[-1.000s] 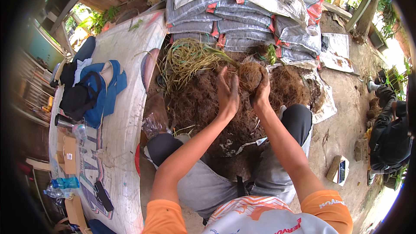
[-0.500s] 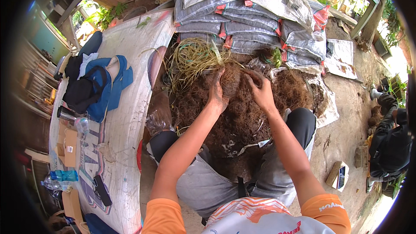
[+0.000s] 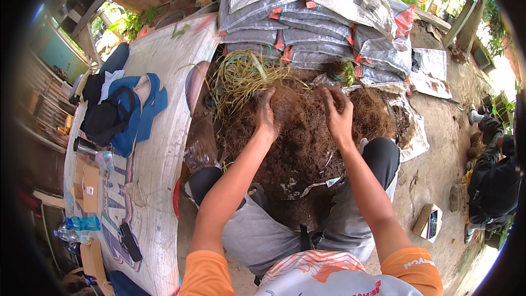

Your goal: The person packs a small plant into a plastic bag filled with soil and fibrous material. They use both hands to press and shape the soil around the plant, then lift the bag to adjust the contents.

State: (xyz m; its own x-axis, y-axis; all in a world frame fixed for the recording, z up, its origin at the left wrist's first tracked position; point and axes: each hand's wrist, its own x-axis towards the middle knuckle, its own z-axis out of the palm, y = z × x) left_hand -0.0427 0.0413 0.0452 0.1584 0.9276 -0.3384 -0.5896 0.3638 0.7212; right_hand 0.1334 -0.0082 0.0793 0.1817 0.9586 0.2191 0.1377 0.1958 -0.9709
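A round, brown fibrous ball point(image 3: 285, 104) rests against the palm and fingers of my left hand point(image 3: 266, 112). To the right of the ball, apart from it, my right hand point(image 3: 338, 111) has its soil-darkened fingers bent together in a pinch. Whatever lies between those fingertips is too small to make out. Beneath both hands spreads a heap of brown coconut fibre point(image 3: 307, 145) mixed with dark soil. A loose tangle of yellow-green strings point(image 3: 241, 79) lies just beyond my left hand.
Stacked grey sacks point(image 3: 320, 30) rise behind the heap. On the left, a pale board point(image 3: 159, 126) bears a blue bag point(image 3: 143, 115), bottles point(image 3: 82, 223) and a cardboard box point(image 3: 86, 186). A phone on a block point(image 3: 428, 222) lies at right, near another person point(image 3: 493, 181).
My left hand and the ball have shifted slightly left and down. My right hand has moved a little right, widening the gap between the hands.
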